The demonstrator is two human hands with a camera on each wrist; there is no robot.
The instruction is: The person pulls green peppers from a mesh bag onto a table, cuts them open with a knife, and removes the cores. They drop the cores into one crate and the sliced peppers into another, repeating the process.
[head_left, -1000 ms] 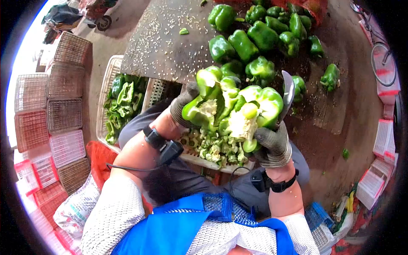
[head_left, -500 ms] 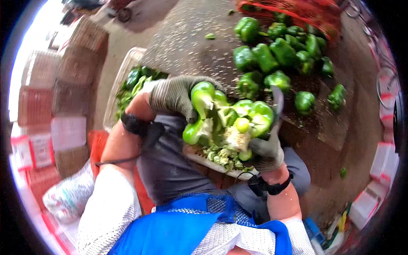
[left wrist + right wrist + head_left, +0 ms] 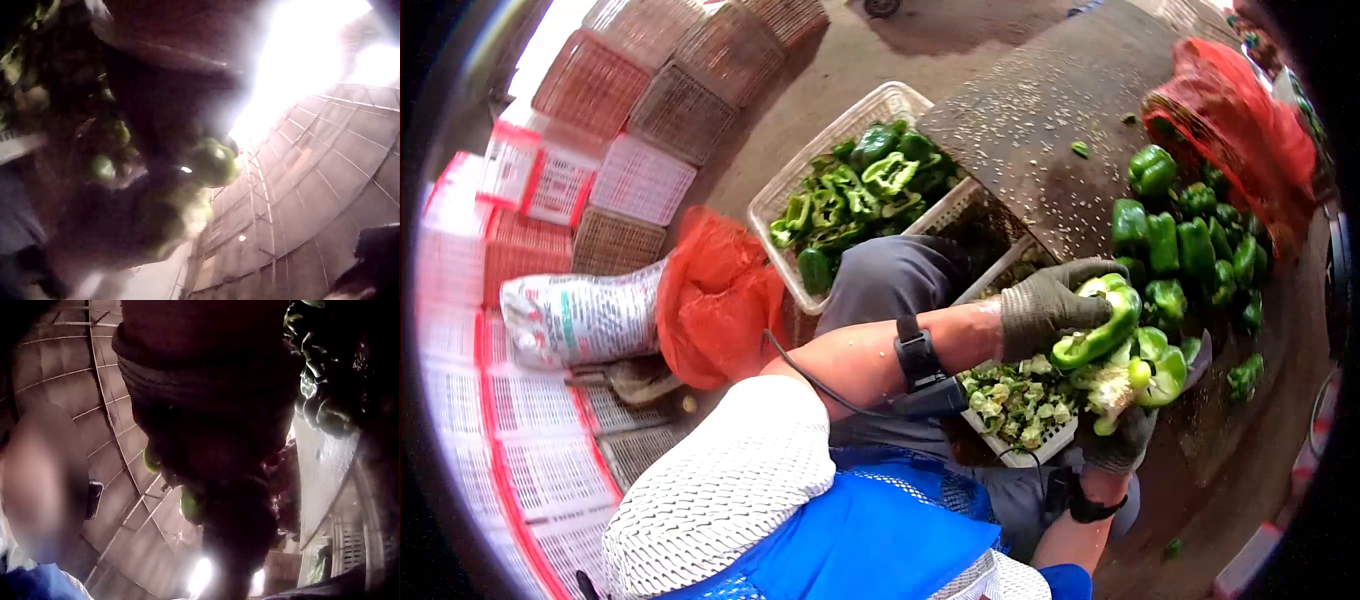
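Observation:
My gloved left hand (image 3: pixel 1050 305) grips a hollowed green bell pepper half (image 3: pixel 1090 345), its fingers over the top edge. Just below it, my gloved right hand (image 3: pixel 1120 440) holds a knife and a pepper piece with its pale seed core (image 3: pixel 1112 385). The knife blade (image 3: pixel 1200 358) sticks out beyond that piece; in the right wrist view the broad blade (image 3: pixel 325 472) shows beside the dark hand. Under both hands, pepper cores and scraps (image 3: pixel 1020 400) fill a white basket (image 3: pixel 1055 445). The left wrist view is dark, with a green pepper part (image 3: pixel 215 164) near the fingers.
A crate (image 3: pixel 772 225) of cut peppers stands beyond my left knee. Whole green peppers (image 3: pixel 1195 250) lie on the seed-strewn board (image 3: pixel 1020 110), before a red mesh bag (image 3: pixel 1240 120). Stacked crates (image 3: pixel 590 85), a white sack (image 3: pixel 585 315) and red netting (image 3: pixel 710 300) are at left.
The head view has swung left, bringing the crate of cut peppers into fuller view. My left hand shifted its grip over the pepper half, which now sits farther apart from the cored piece.

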